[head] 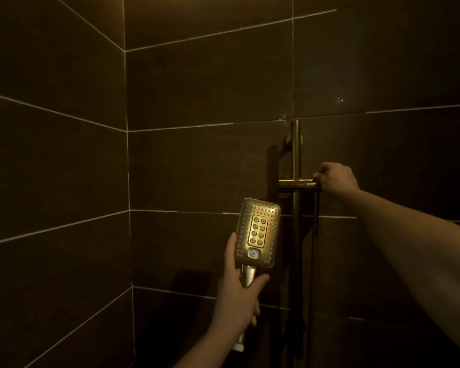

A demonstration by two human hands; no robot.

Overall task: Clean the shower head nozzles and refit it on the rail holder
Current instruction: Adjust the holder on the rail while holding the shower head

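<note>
A gold rectangular shower head (258, 232) faces me, with rows of small nozzles, a centre panel of round jets and a white button below it. My left hand (239, 296) grips its handle and holds it upright, just left of the vertical gold rail (295, 152). The rail holder (298, 183) sits across the rail as a short horizontal gold piece, with nothing seated in it. My right hand (335, 177) reaches up and closes on the holder's right end. A dark hose (313, 261) hangs down beside the rail.
Dark brown wall tiles with pale grout lines surround the shower. The wall corner (128, 181) runs vertically at the left. The light is dim and yellowish. The rail's upper wall mount (290, 141) sits above the holder.
</note>
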